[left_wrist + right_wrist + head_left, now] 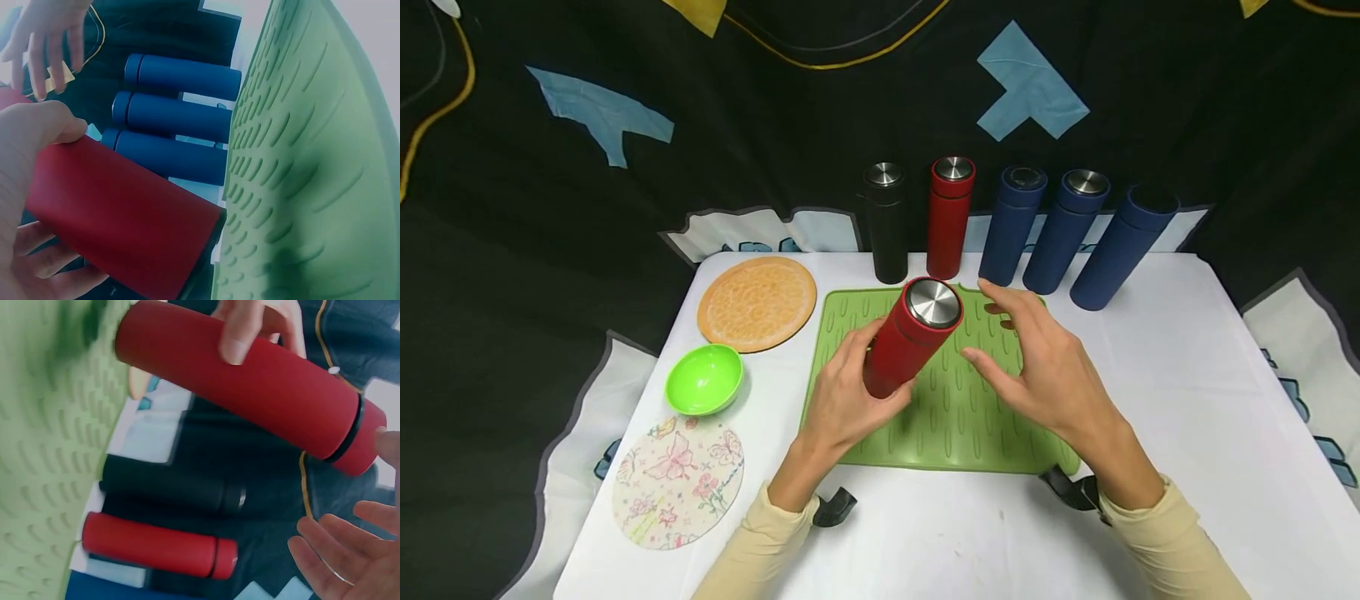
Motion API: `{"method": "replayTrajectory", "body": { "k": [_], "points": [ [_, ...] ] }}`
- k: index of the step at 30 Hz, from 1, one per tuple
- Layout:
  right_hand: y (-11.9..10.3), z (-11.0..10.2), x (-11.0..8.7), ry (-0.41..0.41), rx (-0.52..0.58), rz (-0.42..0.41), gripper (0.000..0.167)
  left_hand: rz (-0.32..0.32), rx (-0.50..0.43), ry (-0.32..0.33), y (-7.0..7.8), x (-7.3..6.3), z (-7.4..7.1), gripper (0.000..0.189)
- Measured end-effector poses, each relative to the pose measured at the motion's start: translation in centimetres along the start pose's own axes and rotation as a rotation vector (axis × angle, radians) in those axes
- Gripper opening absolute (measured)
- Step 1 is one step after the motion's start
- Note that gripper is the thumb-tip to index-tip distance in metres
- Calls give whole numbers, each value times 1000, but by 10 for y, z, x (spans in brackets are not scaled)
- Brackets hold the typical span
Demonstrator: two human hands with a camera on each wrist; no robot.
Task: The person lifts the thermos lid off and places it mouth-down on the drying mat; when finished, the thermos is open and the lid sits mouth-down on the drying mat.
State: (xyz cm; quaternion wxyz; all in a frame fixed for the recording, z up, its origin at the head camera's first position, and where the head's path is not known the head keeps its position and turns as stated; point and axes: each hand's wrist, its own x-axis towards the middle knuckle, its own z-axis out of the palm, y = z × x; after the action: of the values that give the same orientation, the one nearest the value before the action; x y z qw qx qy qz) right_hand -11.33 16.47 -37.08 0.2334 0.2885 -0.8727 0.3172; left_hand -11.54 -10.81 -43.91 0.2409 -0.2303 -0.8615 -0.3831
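Observation:
A red thermos flask (904,346) with a silver lid is gripped by my left hand (850,392), fingers and thumb wrapped round its lower body. It leans toward the right above the green ribbed mat (962,433). In the left wrist view the thumb lies across the red flask (125,212), whose base is close over the mat. My right hand (1045,367) is held to the right of the flask, fingers spread and slightly bent, nothing in it. The right wrist view shows its fingers (325,550) near the lid end of the flask.
Along the back edge stand a black flask (889,233), a second red flask (949,221) and three blue flasks (1063,237). On the left lie an orange round mat (757,304), a green bowl (703,379) and a butterfly-patterned disc (677,483). A dark curtain (820,125) hangs behind.

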Motion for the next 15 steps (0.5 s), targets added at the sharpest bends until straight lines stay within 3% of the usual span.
{"method": "replayTrajectory", "body": {
  "k": [9, 15],
  "points": [
    [-14, -5, 13, -21, 31, -35, 76, 92, 71, -22, 9, -7, 0, 79],
    [-14, -4, 11, -52, 52, -7, 71, 107, 77, -41, 11, -12, -2, 81]
  ]
}}
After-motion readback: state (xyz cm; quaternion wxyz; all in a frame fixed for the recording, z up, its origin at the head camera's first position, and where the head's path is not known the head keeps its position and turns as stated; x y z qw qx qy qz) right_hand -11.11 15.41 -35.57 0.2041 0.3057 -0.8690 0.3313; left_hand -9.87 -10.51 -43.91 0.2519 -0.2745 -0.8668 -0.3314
